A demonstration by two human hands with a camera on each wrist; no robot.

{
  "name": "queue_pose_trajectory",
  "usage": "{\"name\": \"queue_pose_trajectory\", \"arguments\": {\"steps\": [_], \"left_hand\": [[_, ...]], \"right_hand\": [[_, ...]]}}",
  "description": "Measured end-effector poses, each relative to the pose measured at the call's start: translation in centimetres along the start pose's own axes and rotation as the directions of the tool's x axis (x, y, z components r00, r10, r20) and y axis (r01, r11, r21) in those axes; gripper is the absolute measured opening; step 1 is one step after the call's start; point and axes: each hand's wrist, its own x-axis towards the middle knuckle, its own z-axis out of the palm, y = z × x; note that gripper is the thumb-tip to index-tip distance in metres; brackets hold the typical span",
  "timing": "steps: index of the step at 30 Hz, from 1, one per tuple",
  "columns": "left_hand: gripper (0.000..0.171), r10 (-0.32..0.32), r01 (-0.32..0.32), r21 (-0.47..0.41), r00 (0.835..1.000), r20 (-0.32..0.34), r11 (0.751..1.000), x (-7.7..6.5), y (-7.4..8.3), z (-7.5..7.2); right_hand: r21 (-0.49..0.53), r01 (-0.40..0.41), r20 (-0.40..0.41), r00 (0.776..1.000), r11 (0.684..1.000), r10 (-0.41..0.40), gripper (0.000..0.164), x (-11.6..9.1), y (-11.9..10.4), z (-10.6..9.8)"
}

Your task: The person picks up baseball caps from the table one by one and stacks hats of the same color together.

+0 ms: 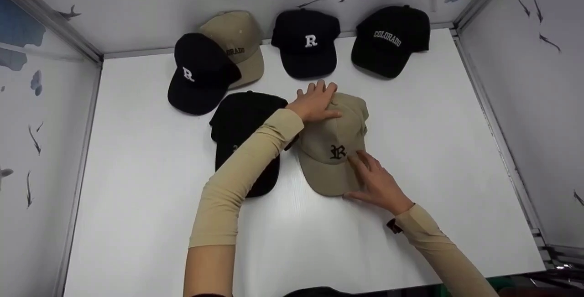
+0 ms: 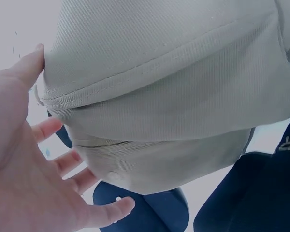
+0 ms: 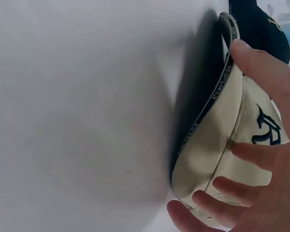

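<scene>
A beige baseball cap (image 1: pixel 321 139) with a dark letter R lies on the white table, brim toward me. My left hand (image 1: pixel 315 103) touches the left rear of its crown, fingers spread. In the left wrist view, that hand's thumb meets the fabric of the beige cap (image 2: pixel 150 58). At the right front is my right hand (image 1: pixel 378 183), thumb at the brim's front edge, fingers along the side where crown and brim meet. The right wrist view has the brim's lettered edge on the beige cap (image 3: pixel 208 140). Partly hidden by my left sleeve, a black cap (image 1: pixel 248 114) lies close on the left.
Along the back stand a navy R cap (image 1: pixel 305 28), a black Colorado cap (image 1: pixel 392 37) and a beige cap (image 1: pixel 235 28). Another navy R cap (image 1: pixel 196 91) overlaps that beige one. Patterned panels (image 1: pixel 547 105) enclose the white table (image 1: pixel 447 174) on three sides.
</scene>
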Motion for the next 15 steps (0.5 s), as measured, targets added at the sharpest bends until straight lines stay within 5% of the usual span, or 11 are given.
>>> {"name": "queue_pose_trajectory", "arguments": {"steps": [10,15], "left_hand": [[0.066,-0.018,0.018,0.022,1.0,-0.024,1.0,-0.7,-0.4,-0.4],[0.063,-0.054,0.054,-0.002,0.997,-0.047,0.999,-1.7,-2.3,-1.9]], "right_hand": [[0.005,-0.075,-0.018,0.997,0.997,0.075,0.103,0.4,-0.5,0.7],[0.006,-0.072,-0.028,0.997,0.997,0.073,0.106,0.5,-0.4,0.8]]}}
